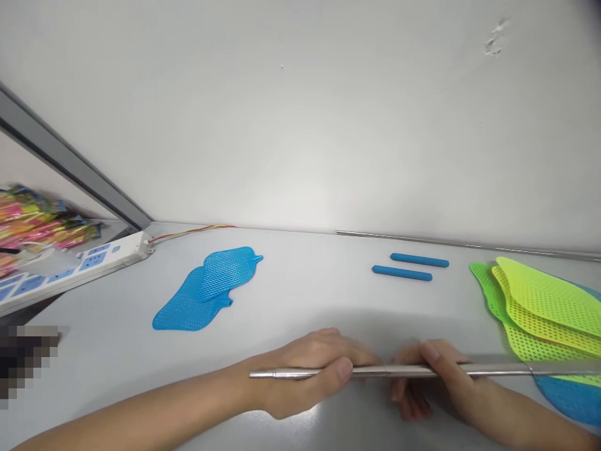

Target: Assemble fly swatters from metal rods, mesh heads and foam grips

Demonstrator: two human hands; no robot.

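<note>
A thin metal rod (498,369) runs level across the front of the table, gripped by both hands. My left hand (310,369) is closed round it near its left end, thumb on the near side. Further right, my right hand (436,379) also closes on the rod, its thumb lying over the top. Beyond the hands lie two blue handle grips (419,260), side by side. Two blue mesh fly swatter heads (230,272) overlap on the left. The rod's right part passes over a pile of swatter heads in yellow-green, green and blue.
Yellow-green swatter heads (554,307) are stacked at the right edge. More metal rods (404,237) lie along the wall. A white power strip (101,260) with a red and yellow wire stands at left, near colourful packaged goods (42,219). A pixelated patch covers the lower left.
</note>
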